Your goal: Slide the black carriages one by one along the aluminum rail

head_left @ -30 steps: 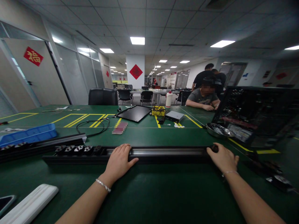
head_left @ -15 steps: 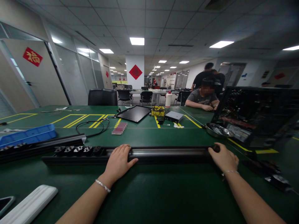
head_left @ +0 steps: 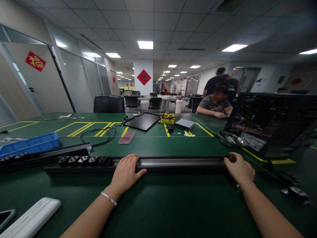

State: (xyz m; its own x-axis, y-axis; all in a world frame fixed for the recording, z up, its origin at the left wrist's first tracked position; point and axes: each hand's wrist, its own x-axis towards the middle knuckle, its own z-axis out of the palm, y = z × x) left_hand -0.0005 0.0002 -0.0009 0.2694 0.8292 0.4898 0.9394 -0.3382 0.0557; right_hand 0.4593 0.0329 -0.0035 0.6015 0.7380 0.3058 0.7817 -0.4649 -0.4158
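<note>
From the head camera, a long black rail (head_left: 178, 162) lies crosswise on the green bench (head_left: 158, 198), just in front of the person. The left hand (head_left: 126, 172) rests palm down on its top, fingers slightly curved and not clenched, with the thumb pointing off to the right. The right hand (head_left: 239, 170) is curled over the rail near its right end, its fingertips (head_left: 229, 155) beside a dark knob (head_left: 232, 158), and appears to be grasping it. A bracelet circles each wrist.

Small black-and-silver parts (head_left: 79, 161) sit along the rail's left stretch. Behind them lies a second rail (head_left: 49, 151), with a blue tray (head_left: 29, 144) beyond it. A white bar (head_left: 31, 213) and a phone (head_left: 5, 218) lie at the near left corner.

Farther along the bench are a coiled cable (head_left: 97, 136), a black panel (head_left: 142, 121), a yellow box (head_left: 167, 118) and a grey box (head_left: 185, 124). A metal dish (head_left: 232, 138) sits beside an open electronics chassis (head_left: 271, 124). Beyond the bench, one person (head_left: 215, 102) sits and another (head_left: 215, 84) stands.
</note>
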